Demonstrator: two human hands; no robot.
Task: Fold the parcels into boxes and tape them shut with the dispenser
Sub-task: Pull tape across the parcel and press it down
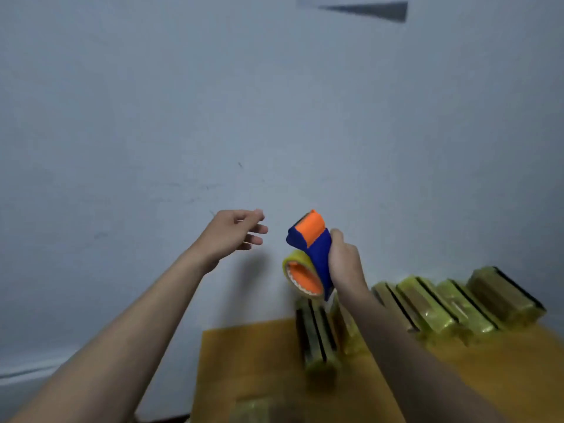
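Left hand (pixel 235 232) raised in front of the wall (pixel 152 117), fingers (pixel 254 230) spread and relaxed, holding nothing; apart from the dispenser.

Dispenser (pixel 311 254) held up in the air, blue body, orange parts, roll of clear tape low on its left side. Right hand (pixel 346 261) has its fingers wrapped round the blue handle.

Taped parcels (pixel 442 303) in a row on the yellow counter (pixel 244 361), right of and below the dispenser; one more parcel (pixel 317 337) lies directly beneath it.

Risks, as judged:
- Picture is blurred and tilted towards the wall; the parcels sit low in view, so a reach could land off target.
- Cutter teeth not resolvable; the empty hand nearing the dispenser could meet them.
- No loose tape end visible; it may have stuck back onto the roll.
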